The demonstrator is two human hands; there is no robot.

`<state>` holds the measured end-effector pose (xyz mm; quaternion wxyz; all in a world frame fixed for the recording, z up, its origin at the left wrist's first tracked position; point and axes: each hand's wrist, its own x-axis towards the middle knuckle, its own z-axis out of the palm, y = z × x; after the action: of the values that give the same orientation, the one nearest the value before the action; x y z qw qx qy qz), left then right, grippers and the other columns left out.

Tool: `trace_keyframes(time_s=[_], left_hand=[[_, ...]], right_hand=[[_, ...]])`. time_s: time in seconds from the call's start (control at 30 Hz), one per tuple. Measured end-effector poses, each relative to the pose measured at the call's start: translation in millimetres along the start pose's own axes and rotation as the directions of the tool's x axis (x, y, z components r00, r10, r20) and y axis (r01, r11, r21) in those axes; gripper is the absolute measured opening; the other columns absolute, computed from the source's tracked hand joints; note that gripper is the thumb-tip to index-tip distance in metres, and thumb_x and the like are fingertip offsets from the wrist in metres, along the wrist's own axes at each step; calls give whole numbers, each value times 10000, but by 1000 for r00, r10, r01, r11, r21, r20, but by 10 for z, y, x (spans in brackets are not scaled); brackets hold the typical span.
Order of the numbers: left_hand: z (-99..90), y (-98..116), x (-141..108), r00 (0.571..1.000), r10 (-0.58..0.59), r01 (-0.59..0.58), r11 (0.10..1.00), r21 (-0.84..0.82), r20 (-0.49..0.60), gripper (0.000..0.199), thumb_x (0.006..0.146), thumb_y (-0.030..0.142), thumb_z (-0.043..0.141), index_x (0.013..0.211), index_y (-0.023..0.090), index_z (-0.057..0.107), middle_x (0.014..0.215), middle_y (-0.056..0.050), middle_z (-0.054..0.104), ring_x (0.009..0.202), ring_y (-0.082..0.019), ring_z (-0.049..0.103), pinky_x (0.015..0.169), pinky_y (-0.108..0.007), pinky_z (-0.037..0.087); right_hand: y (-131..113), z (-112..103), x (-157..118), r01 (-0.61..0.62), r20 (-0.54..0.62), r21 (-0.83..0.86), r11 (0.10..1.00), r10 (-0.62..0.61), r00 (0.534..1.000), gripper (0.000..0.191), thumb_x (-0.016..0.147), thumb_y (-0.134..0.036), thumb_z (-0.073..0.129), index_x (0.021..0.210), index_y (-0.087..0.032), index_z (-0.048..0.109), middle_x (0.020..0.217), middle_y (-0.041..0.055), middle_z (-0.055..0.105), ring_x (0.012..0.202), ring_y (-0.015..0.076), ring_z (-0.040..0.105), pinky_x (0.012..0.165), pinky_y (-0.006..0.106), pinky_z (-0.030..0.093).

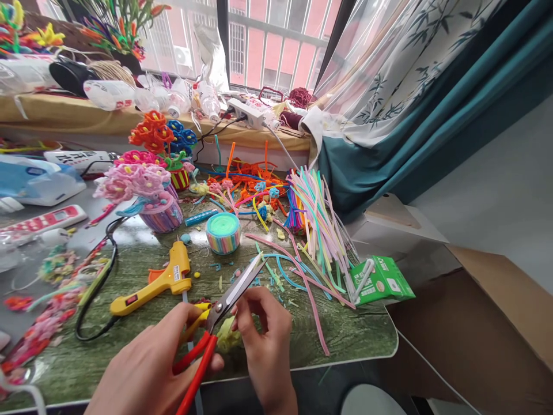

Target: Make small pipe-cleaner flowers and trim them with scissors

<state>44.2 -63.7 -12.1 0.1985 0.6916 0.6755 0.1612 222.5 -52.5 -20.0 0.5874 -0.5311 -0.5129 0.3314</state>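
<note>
Near the table's front edge, my left hand (pixel 149 360) is closed around a pair of scissors (pixel 235 293) with red handles, also showing yellow between the fingers. The blades point away to the upper right and look almost closed. My right hand (pixel 268 340) is pinched beside the blades, its fingertips at a pale yellow fuzzy pipe-cleaner piece (pixel 227 336) below them. Part of that piece is hidden by fingers and scissors. Beyond the blades stands a small round pot (pixel 223 233) wrapped in striped pipe cleaners with a turquoise top. A yellow glue gun (pixel 162 282) lies left of the scissors.
Pipe-cleaner flowers (pixel 133 181) in a striped pot stand at the back left. A bundle of pastel pipe cleaners (pixel 317 219) lies right, beside a green packet (pixel 382 279). The glue gun's black cable (pixel 97 300) loops leftward. A cardboard box (pixel 484 323) stands off the table's right edge.
</note>
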Motion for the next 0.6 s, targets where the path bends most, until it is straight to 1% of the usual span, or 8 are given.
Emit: trace_keyframes(time_s=[0.07, 0.13, 0.2, 0.3, 0.43, 0.53, 0.6], left_hand=[[-11, 40, 5, 1000, -9, 9, 1000, -21, -4, 212, 810, 478, 702, 959, 341, 640, 856, 17, 847, 809, -303, 832, 689, -342, 541], [-20, 84, 8, 1000, -17, 17, 999, -50, 1, 201, 859, 505, 684, 963, 337, 648, 872, 14, 849, 810, -295, 821, 699, -348, 526], [-11, 100, 15, 1000, -6, 8, 996, -86, 27, 260, 892, 584, 691, 955, 333, 660, 878, 16, 853, 790, -285, 811, 696, -348, 529], [26, 72, 30, 998, 29, -22, 991, -135, 52, 343, 892, 669, 716, 923, 332, 663, 827, 35, 836, 720, -259, 783, 662, -329, 531], [34, 48, 43, 999, 33, -26, 987, -159, 41, 341, 889, 676, 716, 929, 339, 688, 834, 40, 844, 726, -253, 789, 664, -316, 529], [-5, 75, 37, 998, 24, -15, 986, -169, 51, 336, 893, 674, 710, 914, 339, 687, 828, 43, 850, 720, -247, 795, 657, -309, 525], [-30, 108, 29, 998, 29, -19, 985, -170, 54, 303, 916, 638, 706, 907, 336, 682, 828, 46, 853, 722, -238, 799, 657, -299, 523]], right_hand=[[-13, 7, 0, 0, 8, -3, 1000, 0, 1000, 232, 1052, -302, 633, 841, -236, 703, 722, 1, 752, 631, 186, 734, 598, 250, 541], [-23, 15, 1, 5, 18, -8, 1000, -5, 1000, 232, 1049, -295, 621, 841, -236, 703, 714, 2, 747, 624, 186, 728, 596, 252, 538], [-31, 24, 0, 16, 25, -11, 1000, -16, 1000, 230, 1042, -280, 609, 834, -239, 698, 706, -1, 740, 618, 184, 721, 598, 251, 535], [-45, 29, 3, 38, 33, -22, 999, -37, 999, 234, 1029, -258, 598, 815, -241, 689, 705, -5, 737, 617, 178, 718, 600, 243, 532], [-69, 13, 12, 67, 36, -36, 997, -66, 997, 218, 1011, -232, 595, 816, -241, 692, 714, -10, 745, 630, 174, 730, 606, 234, 530], [-75, 1, 12, 80, 35, -35, 996, -78, 996, 212, 1006, -220, 597, 818, -243, 693, 715, -14, 748, 630, 172, 734, 605, 230, 531], [-67, 1, 8, 90, 34, -35, 995, -89, 995, 217, 1013, -218, 593, 824, -244, 697, 722, -14, 753, 632, 171, 734, 609, 230, 533]])
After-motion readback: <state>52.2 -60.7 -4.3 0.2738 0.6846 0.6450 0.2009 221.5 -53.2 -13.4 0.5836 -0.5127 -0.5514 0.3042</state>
